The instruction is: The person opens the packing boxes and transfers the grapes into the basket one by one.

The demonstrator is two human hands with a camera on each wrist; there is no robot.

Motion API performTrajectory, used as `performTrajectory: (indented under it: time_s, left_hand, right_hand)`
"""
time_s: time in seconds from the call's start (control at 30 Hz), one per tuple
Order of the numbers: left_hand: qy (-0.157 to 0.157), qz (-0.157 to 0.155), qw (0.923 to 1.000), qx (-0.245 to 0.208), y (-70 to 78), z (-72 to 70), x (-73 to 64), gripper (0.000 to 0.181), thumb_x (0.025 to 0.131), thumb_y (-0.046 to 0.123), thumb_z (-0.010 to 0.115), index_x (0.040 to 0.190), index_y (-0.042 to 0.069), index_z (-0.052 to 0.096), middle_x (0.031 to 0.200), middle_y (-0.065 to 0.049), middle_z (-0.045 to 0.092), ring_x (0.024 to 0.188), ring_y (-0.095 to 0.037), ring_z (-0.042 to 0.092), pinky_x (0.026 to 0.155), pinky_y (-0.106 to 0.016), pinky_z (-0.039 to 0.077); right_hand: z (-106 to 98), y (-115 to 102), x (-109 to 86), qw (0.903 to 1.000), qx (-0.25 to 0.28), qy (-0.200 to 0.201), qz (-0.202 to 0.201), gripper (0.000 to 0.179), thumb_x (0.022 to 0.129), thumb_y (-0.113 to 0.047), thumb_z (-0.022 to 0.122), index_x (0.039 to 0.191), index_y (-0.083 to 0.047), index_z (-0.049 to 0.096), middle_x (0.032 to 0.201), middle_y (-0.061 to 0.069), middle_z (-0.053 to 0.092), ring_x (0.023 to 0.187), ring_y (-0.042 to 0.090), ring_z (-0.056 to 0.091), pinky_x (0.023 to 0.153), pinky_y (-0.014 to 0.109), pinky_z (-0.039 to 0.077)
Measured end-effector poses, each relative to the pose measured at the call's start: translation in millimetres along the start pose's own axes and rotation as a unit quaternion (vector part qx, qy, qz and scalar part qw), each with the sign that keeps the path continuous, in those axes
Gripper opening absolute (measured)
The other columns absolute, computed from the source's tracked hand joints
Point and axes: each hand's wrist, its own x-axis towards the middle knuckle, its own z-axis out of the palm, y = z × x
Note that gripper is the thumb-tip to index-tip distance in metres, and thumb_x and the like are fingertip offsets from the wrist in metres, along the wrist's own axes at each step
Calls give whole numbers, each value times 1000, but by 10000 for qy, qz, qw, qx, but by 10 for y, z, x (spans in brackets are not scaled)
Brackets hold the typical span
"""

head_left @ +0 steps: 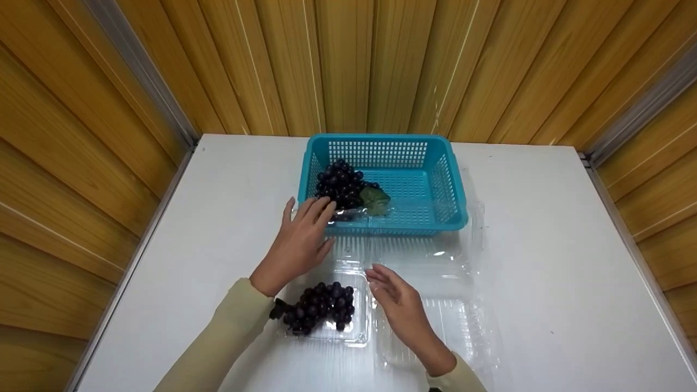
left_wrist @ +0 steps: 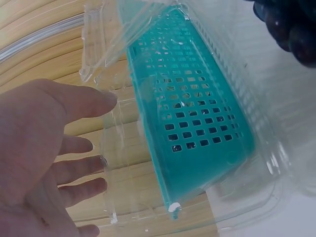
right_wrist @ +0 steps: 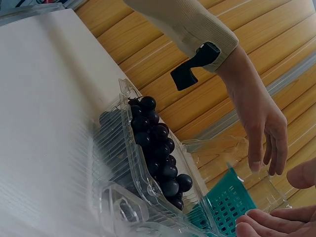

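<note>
A bunch of dark grapes [head_left: 321, 306] lies in the base of a clear plastic clamshell box [head_left: 358, 338], near the table's front. The box's hinged lid [left_wrist: 116, 128] stands raised toward the basket. My left hand [head_left: 297, 239] is at the lid's upper edge, fingers extended and thumb apart; in the left wrist view the thumb and fingertips are close to or touching the thin plastic. To the right of the grapes, my right hand [head_left: 402, 311] hovers by the boxes with relaxed fingers, holding nothing. In the right wrist view the grapes [right_wrist: 158, 143] show above the box's ribbed wall.
Behind the boxes stands a turquoise basket [head_left: 458, 209], holding another bunch of dark grapes [head_left: 337, 182] with a green leaf [head_left: 375, 200] at its left side. A second clear clamshell box [head_left: 457, 326] lies opened on the right. Wood-patterned panels [head_left: 348, 65] enclose the white table [head_left: 544, 261].
</note>
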Motion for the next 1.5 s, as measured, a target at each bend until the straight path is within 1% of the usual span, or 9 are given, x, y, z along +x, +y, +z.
performTrajectory:
  time_s: [0.23,0.33,0.47,0.6,0.73,0.83,1.1,1.23,1.5]
  left_hand:
    - [14,60,9997,-254,61,-70,-88,61,85,29,74,138,11,50,138,-11,52,130,-28,48,104,-49,42]
    - [-76,63,9994,-320,81,-94,-126,60,84,29,74,137,13,51,135,-10,53,121,-27,55,98,-45,47]
    - [-198,192,9989,-374,93,-114,-182,54,83,30,75,131,14,54,124,-7,57,99,-23,62,85,-39,52]
    - [-629,303,9964,-475,116,-144,-247,50,83,30,76,126,14,55,113,-5,59,87,-18,58,75,-36,52]
    - [-1209,277,9904,-613,145,-165,-307,50,83,32,76,125,13,57,109,-5,60,79,-18,57,70,-35,52]
    - [-1486,254,9855,-773,158,-155,-354,47,83,33,75,122,12,59,108,-5,60,76,-20,59,69,-36,53]
    - [-2212,151,9705,-942,166,-111,-468,46,85,35,73,122,13,61,110,-6,60,85,-18,59,76,-36,54]
    - [-2372,204,9659,-1016,179,-92,-519,49,84,37,74,123,12,61,108,-5,60,83,-16,57,74,-34,53]
    - [-2749,187,9554,-1061,232,-12,-590,62,80,41,76,132,14,55,118,-7,58,100,-21,60,86,-40,54]
  right_hand:
    - [5,6,-4,10000,-32,-24,1,47,99,-18,54,140,3,44,135,22,56,127,31,55,99,14,43]
    - [9,9,-3,10000,-54,-41,29,47,99,-19,54,139,3,45,135,21,56,127,31,55,100,14,43]
    - [12,3,-2,9999,-95,-97,74,47,99,-21,54,139,2,44,135,21,56,128,31,54,100,14,43]
    - [11,1,-2,9998,-110,-123,113,48,99,-21,54,139,2,44,135,20,56,128,32,53,99,14,43]
    - [16,3,1,9998,-120,-118,132,48,99,-22,55,139,2,45,135,20,56,127,31,54,101,17,44]
    - [22,1,1,9997,-119,-144,136,49,99,-22,55,139,3,44,136,22,55,128,31,54,103,23,44]
    - [41,-7,4,9996,-166,-168,147,47,99,-21,54,138,2,46,135,21,56,127,32,54,104,29,44]
    - [45,-9,3,9995,-183,-185,160,47,99,-21,55,138,3,46,135,19,57,126,32,55,103,27,45]
    - [58,10,14,9994,-113,-263,185,49,99,-23,55,138,3,46,136,21,55,128,32,54,103,25,45]
